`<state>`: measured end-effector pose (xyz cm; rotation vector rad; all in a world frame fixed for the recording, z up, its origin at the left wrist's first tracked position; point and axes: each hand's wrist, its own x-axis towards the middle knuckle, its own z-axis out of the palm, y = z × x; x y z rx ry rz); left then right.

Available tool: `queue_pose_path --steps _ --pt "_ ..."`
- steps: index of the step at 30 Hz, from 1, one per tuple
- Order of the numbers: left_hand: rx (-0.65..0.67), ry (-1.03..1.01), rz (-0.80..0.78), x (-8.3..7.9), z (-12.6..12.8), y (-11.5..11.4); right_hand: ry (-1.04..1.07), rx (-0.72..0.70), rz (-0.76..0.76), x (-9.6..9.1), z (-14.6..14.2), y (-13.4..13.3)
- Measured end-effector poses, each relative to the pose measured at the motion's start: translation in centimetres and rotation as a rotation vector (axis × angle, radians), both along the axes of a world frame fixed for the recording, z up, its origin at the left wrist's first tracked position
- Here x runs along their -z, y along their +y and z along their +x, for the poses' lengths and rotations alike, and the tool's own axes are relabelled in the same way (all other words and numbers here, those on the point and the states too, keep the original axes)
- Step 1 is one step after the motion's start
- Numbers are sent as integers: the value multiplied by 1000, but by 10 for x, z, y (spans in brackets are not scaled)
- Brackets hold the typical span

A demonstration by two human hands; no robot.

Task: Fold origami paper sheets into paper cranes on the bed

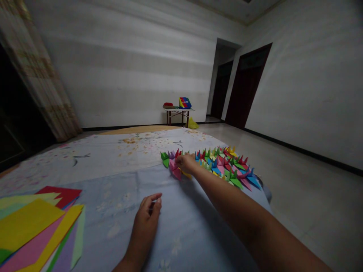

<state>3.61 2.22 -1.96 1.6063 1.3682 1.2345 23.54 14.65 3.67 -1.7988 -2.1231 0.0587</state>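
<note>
My right hand (185, 163) is stretched far forward over a pale blue cloth (181, 226), its fingers closed on a folded paper crane, yellow and pink, at the left end of a row of several coloured paper cranes (227, 166). My left hand (147, 223) rests on the cloth close to me, fingers curled loosely with thumb and forefinger together, and whether anything is between them is not clear. A loose stack of coloured paper sheets (36, 230), yellow, pink, red, green and purple, lies at the near left.
A white floral sheet (113, 151) lies beyond the blue cloth. A small table (178, 113) with a colourful box stands at the far wall, a yellow bag beside it. Dark doors (246, 87) are on the right, a curtain (42, 83) on the left, bare floor to the right.
</note>
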Motion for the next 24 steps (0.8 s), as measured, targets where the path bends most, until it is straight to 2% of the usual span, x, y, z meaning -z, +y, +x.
queue_pose_path --steps 5,14,24 --pt "5 27 4 0 1 -1 -77 5 7 5 -2 3" --pt "20 23 -1 -3 1 -2 -134 -49 79 -2 -4 -6" --pt "27 19 -1 2 0 0 3 -105 176 -26 13 -26"
